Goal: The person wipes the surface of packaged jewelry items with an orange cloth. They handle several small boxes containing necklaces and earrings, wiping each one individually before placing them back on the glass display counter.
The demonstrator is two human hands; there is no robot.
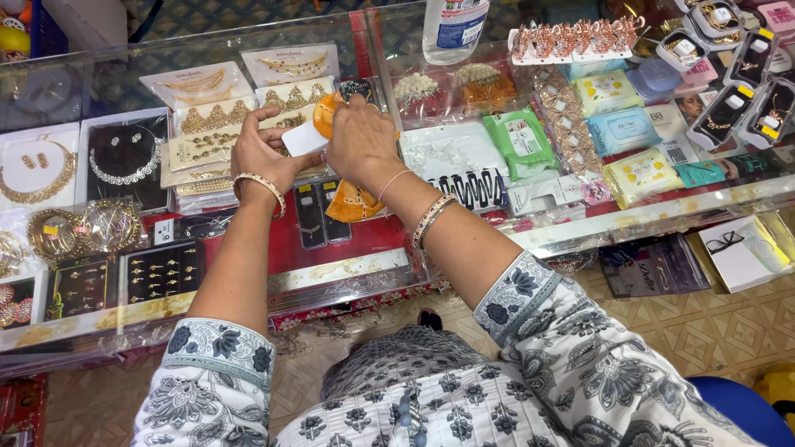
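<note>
Left hand (pixel 263 153) pinches a white card (pixel 305 139) steady while the right hand (pixel 361 141), closed, presses an orange cloth (pixel 352 199) mid-tabletop.

Cloth (pixel 352 201): orange. Card (pixel 304 139): white. Sleeves (pixel 217 364): white w/ grey-blue floral print. Bangles (pixel 262 184): gold, multicolour dots. Counter lining (pixel 364 236): red. Wipe packs (pixel 520 142): green, blue, yellow. Necklace tray (pixel 124 157): black, silver stones.
</note>
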